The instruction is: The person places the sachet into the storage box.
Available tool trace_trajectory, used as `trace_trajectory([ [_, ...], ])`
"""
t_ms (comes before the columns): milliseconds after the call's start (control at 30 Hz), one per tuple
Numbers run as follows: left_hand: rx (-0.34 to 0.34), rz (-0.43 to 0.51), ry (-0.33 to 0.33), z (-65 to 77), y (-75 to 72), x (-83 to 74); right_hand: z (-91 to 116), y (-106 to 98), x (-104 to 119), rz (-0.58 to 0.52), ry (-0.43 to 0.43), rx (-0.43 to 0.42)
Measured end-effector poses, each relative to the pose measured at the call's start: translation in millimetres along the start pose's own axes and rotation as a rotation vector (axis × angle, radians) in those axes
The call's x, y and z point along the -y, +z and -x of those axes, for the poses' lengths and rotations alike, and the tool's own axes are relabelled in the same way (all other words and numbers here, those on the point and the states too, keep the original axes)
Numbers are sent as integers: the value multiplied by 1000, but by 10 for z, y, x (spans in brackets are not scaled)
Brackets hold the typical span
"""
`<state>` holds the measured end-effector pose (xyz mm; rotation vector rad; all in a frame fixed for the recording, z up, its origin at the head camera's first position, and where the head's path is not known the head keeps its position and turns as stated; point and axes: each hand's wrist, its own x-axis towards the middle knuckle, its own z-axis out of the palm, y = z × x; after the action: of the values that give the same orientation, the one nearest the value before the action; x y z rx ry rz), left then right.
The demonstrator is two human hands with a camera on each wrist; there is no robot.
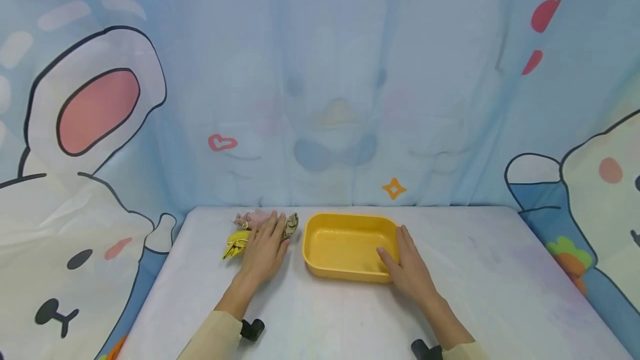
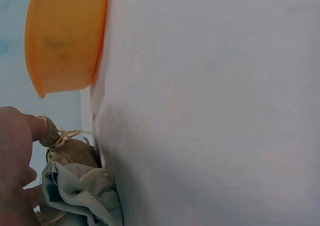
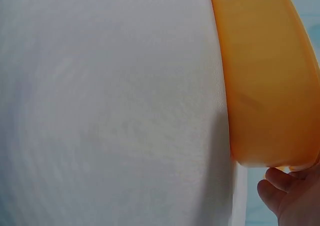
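Small drawstring cloth pouches lie together at the back left of the table. In the head view a yellow pouch (image 1: 236, 244), a pinkish pouch (image 1: 250, 219) and a greenish patterned one (image 1: 290, 225) show around my left hand (image 1: 265, 249). That hand rests over them with its fingers extended, hiding part of the pile. The left wrist view shows a brown pouch (image 2: 75, 152) with a tied string by the thumb, and a grey-green pouch (image 2: 82, 191) nearer. My right hand (image 1: 412, 271) holds the right end of a yellow plastic basin (image 1: 345, 275), thumb over its inside and fingers along the outer wall.
The basin stands upright on a pale cloth-covered table (image 1: 320, 326), to the right of the pouches, with nothing inside it. A light blue cartoon curtain (image 1: 430, 126) hangs behind the table's back edge.
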<state>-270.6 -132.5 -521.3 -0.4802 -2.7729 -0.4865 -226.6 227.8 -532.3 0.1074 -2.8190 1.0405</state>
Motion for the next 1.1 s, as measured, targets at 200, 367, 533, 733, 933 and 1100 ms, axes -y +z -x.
trace_trajectory([
  [200, 70, -17, -41, -102, 9, -22, -15, 2, -11, 7, 27, 32],
  [367, 80, -48, -51, -199, 40, -52, 2, -9, 16, 17, 44, 47],
  [533, 66, -103, -78, -276, 78, -94, 11, -11, 22, 4, 41, 51],
  [733, 102, -61, -141, -292, 106, -107, 29, -26, -11, -53, 41, 68],
  [933, 75, -1, -201, -282, 78, -68, 30, -42, -12, -107, 50, 99],
  [1100, 74, 4, -211, -287, 37, -57, 43, -51, -8, -92, 69, 110],
])
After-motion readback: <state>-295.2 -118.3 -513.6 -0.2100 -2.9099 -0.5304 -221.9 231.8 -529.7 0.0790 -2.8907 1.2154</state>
